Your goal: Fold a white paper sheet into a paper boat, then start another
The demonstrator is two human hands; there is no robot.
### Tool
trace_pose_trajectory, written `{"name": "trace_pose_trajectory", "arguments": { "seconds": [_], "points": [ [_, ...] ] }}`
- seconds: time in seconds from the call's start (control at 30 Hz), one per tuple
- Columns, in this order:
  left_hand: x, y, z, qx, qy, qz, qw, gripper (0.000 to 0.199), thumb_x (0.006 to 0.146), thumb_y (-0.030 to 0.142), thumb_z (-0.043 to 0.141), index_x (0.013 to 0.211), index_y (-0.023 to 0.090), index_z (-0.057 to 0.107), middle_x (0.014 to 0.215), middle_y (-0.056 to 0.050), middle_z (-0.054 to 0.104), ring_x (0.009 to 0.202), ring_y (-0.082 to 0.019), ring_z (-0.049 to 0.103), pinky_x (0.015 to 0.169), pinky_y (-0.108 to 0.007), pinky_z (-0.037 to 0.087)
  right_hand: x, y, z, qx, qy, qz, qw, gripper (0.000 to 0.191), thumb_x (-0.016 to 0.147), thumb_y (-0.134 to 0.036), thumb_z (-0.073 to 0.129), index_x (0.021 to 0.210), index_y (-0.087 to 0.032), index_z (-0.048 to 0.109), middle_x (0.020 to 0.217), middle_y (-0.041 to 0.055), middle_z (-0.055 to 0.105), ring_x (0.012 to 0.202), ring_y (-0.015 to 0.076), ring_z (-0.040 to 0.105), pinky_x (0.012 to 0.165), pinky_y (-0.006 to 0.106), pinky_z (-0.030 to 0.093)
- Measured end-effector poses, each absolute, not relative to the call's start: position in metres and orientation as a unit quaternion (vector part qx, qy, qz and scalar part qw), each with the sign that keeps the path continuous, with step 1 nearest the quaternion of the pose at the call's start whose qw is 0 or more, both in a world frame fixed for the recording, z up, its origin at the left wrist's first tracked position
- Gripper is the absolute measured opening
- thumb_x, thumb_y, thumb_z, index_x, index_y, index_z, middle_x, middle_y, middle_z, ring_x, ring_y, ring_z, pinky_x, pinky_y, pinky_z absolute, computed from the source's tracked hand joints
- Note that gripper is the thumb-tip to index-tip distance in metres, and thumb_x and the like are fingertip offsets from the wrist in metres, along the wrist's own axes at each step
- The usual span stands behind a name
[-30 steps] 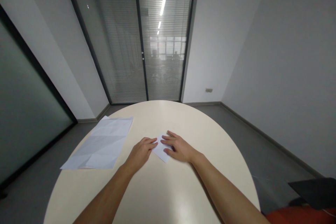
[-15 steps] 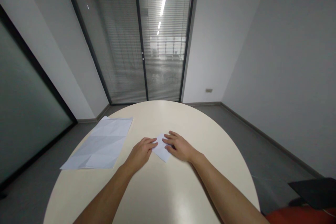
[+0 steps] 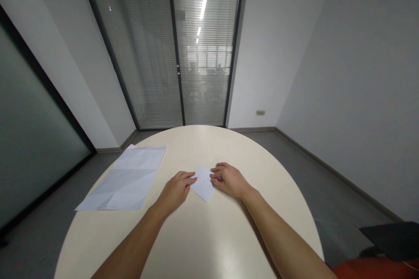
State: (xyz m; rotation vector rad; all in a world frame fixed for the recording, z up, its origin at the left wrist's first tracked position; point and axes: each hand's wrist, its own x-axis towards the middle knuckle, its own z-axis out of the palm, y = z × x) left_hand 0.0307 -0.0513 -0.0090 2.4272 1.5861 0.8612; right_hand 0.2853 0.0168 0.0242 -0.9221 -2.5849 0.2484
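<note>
A small piece of folded white paper (image 3: 203,186) lies turned like a diamond on the round table, between my two hands. My left hand (image 3: 176,188) grips its left corner, thumb and forefinger at the edge. At the right corner, my right hand (image 3: 231,179) has its fingers bent and closed on the paper's edge. The paper's front corner points toward me and is uncovered. The undersides of my fingertips are hidden.
Larger creased white sheets of paper (image 3: 131,178) lie at the left of the cream round table (image 3: 199,139). Beyond the table stands a glass partition with blinds (image 3: 157,74). A black and red object (image 3: 389,244), partly cut off, is at the lower right, beside the table.
My right hand has slid rightward from over the folded paper to its right corner, uncovering more of it. My left hand has stayed in place.
</note>
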Motion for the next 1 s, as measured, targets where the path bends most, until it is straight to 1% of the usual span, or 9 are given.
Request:
{"name": "trace_pose_trajectory", "arguments": {
  "seconds": [0.1, 0.23, 0.33, 0.57, 0.67, 0.73, 0.83, 0.93, 1.0],
  "points": [
    [0.03, -0.051, -0.01, 0.803, 0.521, 0.285, 0.056, 0.041, 0.09, 0.003, 0.056, 0.12, 0.025, 0.074, 0.13, -0.004, 0.069, 0.121, -0.021, 0.06, 0.107, -0.041, 0.051, 0.286, 0.014, 0.028, -0.331, -0.919, 0.085, 0.196, 0.024, 0.091, -0.028, 0.06, 0.099, -0.022, 0.081, 0.113, 0.0069, 0.076, 0.114, 0.0266, 0.062, 0.099, 0.038, 0.049],
    [0.03, -0.05, -0.011, 0.806, 0.515, 0.287, 0.057, 0.04, 0.09, 0.005, 0.056, 0.119, 0.026, 0.073, 0.13, -0.004, 0.069, 0.12, -0.021, 0.06, 0.106, -0.041, 0.051, 0.283, 0.011, 0.026, -0.287, -0.929, 0.106, 0.208, 0.027, 0.093, -0.03, 0.06, 0.113, -0.023, 0.078, 0.125, 0.0078, 0.072, 0.119, 0.0255, 0.06, 0.103, 0.038, 0.047],
    [0.03, -0.051, -0.009, 0.806, 0.511, 0.294, 0.058, 0.038, 0.091, 0.006, 0.056, 0.117, 0.026, 0.074, 0.128, -0.004, 0.069, 0.119, -0.021, 0.06, 0.105, -0.04, 0.051, 0.281, 0.01, 0.022, -0.287, -0.927, 0.129, 0.206, 0.027, 0.095, -0.029, 0.058, 0.112, -0.023, 0.078, 0.126, 0.009, 0.071, 0.118, 0.0238, 0.061, 0.102, 0.037, 0.047],
    [0.035, -0.057, 0.003, 0.818, 0.48, 0.306, 0.082, 0.02, 0.094, 0.019, 0.06, 0.106, 0.024, 0.076, 0.103, -0.006, 0.071, 0.104, -0.02, 0.063, 0.093, -0.035, 0.053, 0.28, 0.007, 0.026, -0.331, -0.905, 0.152, 0.221, 0.019, 0.093, -0.027, 0.059, 0.098, -0.021, 0.077, 0.113, 0.007, 0.075, 0.11, 0.0227, 0.065, 0.097, 0.033, 0.048],
    [0.038, -0.06, 0.009, 0.833, 0.46, 0.298, 0.08, 0.015, 0.094, 0.022, 0.063, 0.098, 0.024, 0.077, 0.099, -0.006, 0.069, 0.103, -0.021, 0.062, 0.09, -0.034, 0.053, 0.279, 0.006, 0.029, -0.301, -0.913, 0.16, 0.225, 0.017, 0.091, -0.027, 0.062, 0.099, -0.022, 0.076, 0.113, 0.0065, 0.076, 0.11, 0.0229, 0.066, 0.099, 0.035, 0.047],
    [0.04, -0.062, 0.013, 0.845, 0.441, 0.29, 0.082, 0.015, 0.095, 0.023, 0.062, 0.096, 0.024, 0.077, 0.096, -0.006, 0.069, 0.103, -0.022, 0.062, 0.091, -0.035, 0.053, 0.279, 0.006, 0.029, -0.272, -0.922, 0.165, 0.221, 0.019, 0.091, -0.026, 0.062, 0.104, -0.023, 0.076, 0.119, 0.0058, 0.075, 0.116, 0.0241, 0.064, 0.105, 0.038, 0.044],
    [0.041, -0.064, 0.012, 0.855, 0.421, 0.287, 0.095, 0.017, 0.094, 0.021, 0.06, 0.101, 0.024, 0.076, 0.105, -0.007, 0.07, 0.109, -0.021, 0.062, 0.096, -0.036, 0.052, 0.278, 0.007, 0.024, -0.257, -0.926, 0.168, 0.22, 0.023, 0.093, -0.023, 0.058, 0.109, -0.024, 0.075, 0.125, 0.0046, 0.072, 0.122, 0.0249, 0.061, 0.109, 0.042, 0.041],
    [0.039, -0.064, 0.006, 0.85, 0.428, 0.29, 0.098, 0.021, 0.093, 0.018, 0.061, 0.107, 0.024, 0.074, 0.13, -0.008, 0.066, 0.123, -0.022, 0.059, 0.107, -0.04, 0.049, 0.278, 0.01, 0.019, -0.277, -0.917, 0.17, 0.232, 0.025, 0.093, -0.02, 0.057, 0.112, -0.023, 0.074, 0.124, 0.0068, 0.072, 0.118, 0.0233, 0.063, 0.106, 0.04, 0.044],
    [0.038, -0.063, 0.002, 0.846, 0.44, 0.284, 0.096, 0.023, 0.092, 0.019, 0.062, 0.111, 0.024, 0.073, 0.134, -0.007, 0.066, 0.127, -0.023, 0.058, 0.111, -0.043, 0.046, 0.278, 0.011, 0.018, -0.3, -0.909, 0.165, 0.237, 0.026, 0.092, -0.02, 0.057, 0.113, -0.021, 0.073, 0.123, 0.0087, 0.073, 0.115, 0.0231, 0.065, 0.104, 0.038, 0.046]
  ]
}}
